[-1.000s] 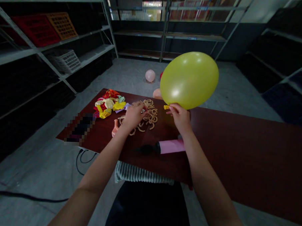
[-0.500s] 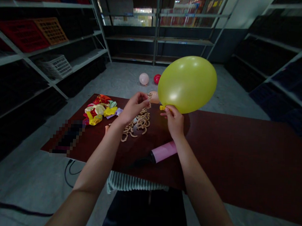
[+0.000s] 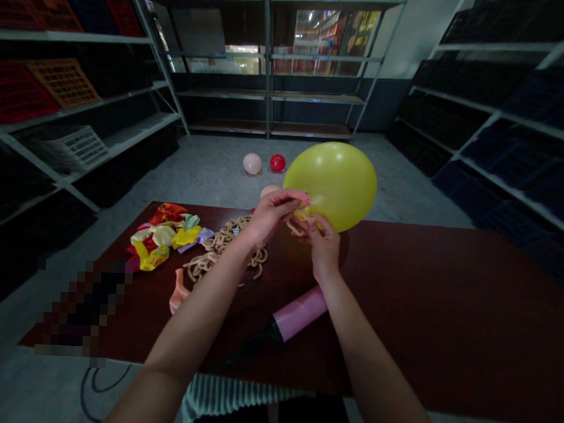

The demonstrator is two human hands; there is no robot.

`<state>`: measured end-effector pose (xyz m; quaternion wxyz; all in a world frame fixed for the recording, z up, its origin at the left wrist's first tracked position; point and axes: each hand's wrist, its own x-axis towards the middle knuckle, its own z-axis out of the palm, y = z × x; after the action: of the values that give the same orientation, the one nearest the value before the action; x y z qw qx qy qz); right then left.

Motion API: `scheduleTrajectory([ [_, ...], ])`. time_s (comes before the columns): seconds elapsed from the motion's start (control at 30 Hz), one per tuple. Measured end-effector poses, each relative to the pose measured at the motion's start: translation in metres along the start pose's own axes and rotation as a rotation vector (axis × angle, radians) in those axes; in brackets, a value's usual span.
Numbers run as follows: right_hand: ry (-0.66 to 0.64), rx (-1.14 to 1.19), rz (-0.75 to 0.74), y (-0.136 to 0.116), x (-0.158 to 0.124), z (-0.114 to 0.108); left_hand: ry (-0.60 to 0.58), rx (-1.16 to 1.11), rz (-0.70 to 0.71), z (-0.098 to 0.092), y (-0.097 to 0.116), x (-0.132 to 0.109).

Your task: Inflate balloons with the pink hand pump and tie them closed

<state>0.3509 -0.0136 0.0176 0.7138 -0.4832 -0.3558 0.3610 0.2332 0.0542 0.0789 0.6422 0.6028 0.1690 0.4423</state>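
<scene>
A large inflated yellow balloon point(image 3: 332, 182) is held over the table's far edge, its neck at my right hand point(image 3: 326, 244). The right fingers are closed on that neck. My left hand point(image 3: 273, 216) is pinched at the neck too, its fingertips almost meeting the right ones. A tan curled strip point(image 3: 294, 227) shows between the two hands; its exact grip is partly hidden. Left of my hands lies a pile of similar tan curled strips point(image 3: 219, 243). A pink hand pump point(image 3: 300, 313) with a black end lies beneath my right forearm.
Several uninflated balloons point(image 3: 162, 236) lie at the left of the dark red table point(image 3: 428, 299), and a peach one point(image 3: 179, 291) sits nearer. A pale pink balloon point(image 3: 252, 164) and a red one point(image 3: 277, 162) rest on the floor. Shelves with crates point(image 3: 63, 83) line the sides.
My left hand has moved right from above the tan strips to the balloon's neck, and a tan strip now shows between the hands. The view has shifted, so the table sits lower.
</scene>
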Motion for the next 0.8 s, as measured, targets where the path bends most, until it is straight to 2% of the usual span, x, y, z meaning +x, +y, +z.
scheduleTrajectory([
  [0.07,-0.003,0.014,0.013,-0.005,0.000,0.000,-0.036,0.149,0.081,-0.004,0.003,0.001],
  [0.17,-0.003,0.019,0.024,-0.013,0.000,0.001,-0.044,0.367,0.230,-0.007,0.022,-0.002],
  [0.27,-0.026,-0.002,0.039,-0.024,0.003,0.007,0.112,0.524,0.361,-0.010,0.051,-0.010],
  [0.33,-0.069,-0.027,0.039,-0.035,0.005,0.016,0.212,0.558,0.399,-0.015,0.067,-0.016],
  [0.4,-0.126,-0.048,0.021,-0.046,0.007,0.028,0.190,0.560,0.383,-0.022,0.075,-0.018],
  [0.5,-0.203,-0.029,0.001,-0.061,0.012,0.048,0.046,0.573,0.340,-0.033,0.071,-0.014],
  [0.6,-0.250,0.064,0.060,-0.067,0.015,0.061,0.000,0.643,0.391,-0.039,0.061,-0.008],
  [0.8,-0.299,0.204,0.168,-0.063,0.021,0.060,-0.064,0.757,0.539,-0.038,0.052,-0.005],
])
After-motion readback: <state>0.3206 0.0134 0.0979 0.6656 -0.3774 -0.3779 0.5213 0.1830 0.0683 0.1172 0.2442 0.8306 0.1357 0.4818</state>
